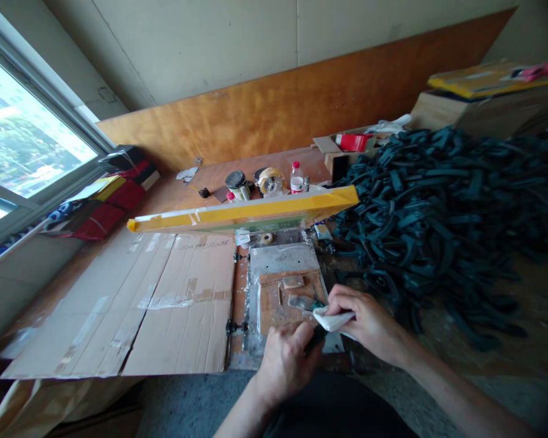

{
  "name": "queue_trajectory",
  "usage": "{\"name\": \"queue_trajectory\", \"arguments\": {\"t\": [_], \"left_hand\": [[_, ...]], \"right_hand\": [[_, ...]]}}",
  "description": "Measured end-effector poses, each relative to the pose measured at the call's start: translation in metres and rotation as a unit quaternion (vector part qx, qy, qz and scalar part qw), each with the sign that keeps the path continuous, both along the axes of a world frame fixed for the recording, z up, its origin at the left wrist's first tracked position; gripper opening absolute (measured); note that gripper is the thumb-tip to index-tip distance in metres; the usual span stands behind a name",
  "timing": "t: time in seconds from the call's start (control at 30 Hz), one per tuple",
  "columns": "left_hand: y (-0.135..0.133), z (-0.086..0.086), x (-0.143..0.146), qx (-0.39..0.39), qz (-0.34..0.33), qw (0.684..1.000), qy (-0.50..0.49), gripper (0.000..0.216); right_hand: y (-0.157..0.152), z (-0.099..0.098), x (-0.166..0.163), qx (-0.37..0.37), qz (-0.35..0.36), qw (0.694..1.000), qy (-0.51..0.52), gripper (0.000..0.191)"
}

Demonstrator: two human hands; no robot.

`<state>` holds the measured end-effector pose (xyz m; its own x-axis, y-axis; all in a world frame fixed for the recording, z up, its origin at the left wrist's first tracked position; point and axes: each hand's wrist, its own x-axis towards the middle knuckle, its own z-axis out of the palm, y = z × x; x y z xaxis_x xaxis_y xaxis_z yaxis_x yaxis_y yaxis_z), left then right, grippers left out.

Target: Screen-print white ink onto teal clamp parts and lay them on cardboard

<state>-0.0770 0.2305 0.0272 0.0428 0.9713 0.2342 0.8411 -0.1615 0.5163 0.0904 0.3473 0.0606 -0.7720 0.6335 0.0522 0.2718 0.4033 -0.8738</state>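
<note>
My left hand (287,358) is closed around a dark piece (317,338), mostly covered by the fingers; its colour is close to that of the parts in the pile. My right hand (363,317) pinches a folded white cloth (332,319) right against that piece. Just beyond both hands, a wooden board (270,310) lies on a grey metal plate (283,258). On the board rest a small wooden block (293,281) and a tool with a flat, worn blade (302,302), its far end partly hidden near the cloth.
A large heap of dark green curved parts (438,207) spreads to the right. Flattened cardboard (182,304) covers the left of the table. A yellow-edged panel (251,210) stands across the middle, with a red-capped bottle (296,178) and a black-lidded jar (237,184) behind it.
</note>
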Motion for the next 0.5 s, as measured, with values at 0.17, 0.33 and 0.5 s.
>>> {"name": "queue_trajectory", "arguments": {"t": [0.17, 0.33, 0.5], "left_hand": [[0.002, 0.002, -0.008, 0.006, -0.007, 1.0, 0.022, 0.008], [0.001, 0.009, 0.001, 0.013, -0.062, 0.997, -0.039, 0.012], [-0.002, 0.011, -0.001, -0.041, -0.01, 0.987, -0.157, 0.017]], "right_hand": [[0.006, -0.001, -0.014, 0.022, -0.007, 1.0, 0.006, 0.018], [0.025, -0.016, -0.016, 0.049, -0.04, 0.998, -0.015, 0.019], [0.028, -0.009, 0.003, 0.07, -0.072, 0.995, 0.008, 0.015]]}}
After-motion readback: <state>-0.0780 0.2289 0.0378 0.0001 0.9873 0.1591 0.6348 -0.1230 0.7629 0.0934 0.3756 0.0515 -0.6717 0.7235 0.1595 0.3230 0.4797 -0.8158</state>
